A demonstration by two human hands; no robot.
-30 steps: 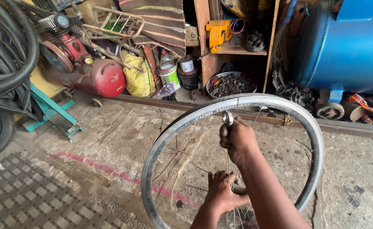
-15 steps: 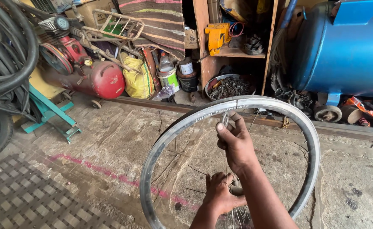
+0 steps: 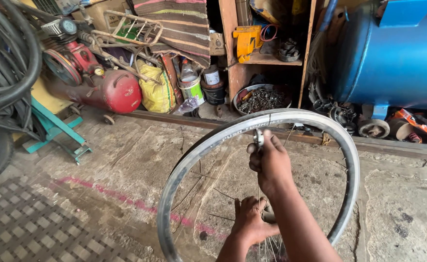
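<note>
Cluttered workshop, concrete floor [image 3: 101, 160]. A rim [image 3: 174, 170] stands upright at centre. Right hand [image 3: 270, 162] pinches a small metal tool [image 3: 258, 138] at the rim's twelve o'clock; left hand [image 3: 250, 221] grips the hub, six o'clock.

Soft even daylight, faint shadows, sharp focus (slight wide-angle edge bending)

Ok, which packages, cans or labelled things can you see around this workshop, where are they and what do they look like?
Yellow sack: on the floor beside the red tank, bulging, faint print.
Green-and-white can: right of the sack, round, banded label.
Dark tin: behind it, round, pale label.
Cardboard box: beside the shelf post, brown.
Bicycle rim: held upright by both hands, silver, white lettering.
</note>
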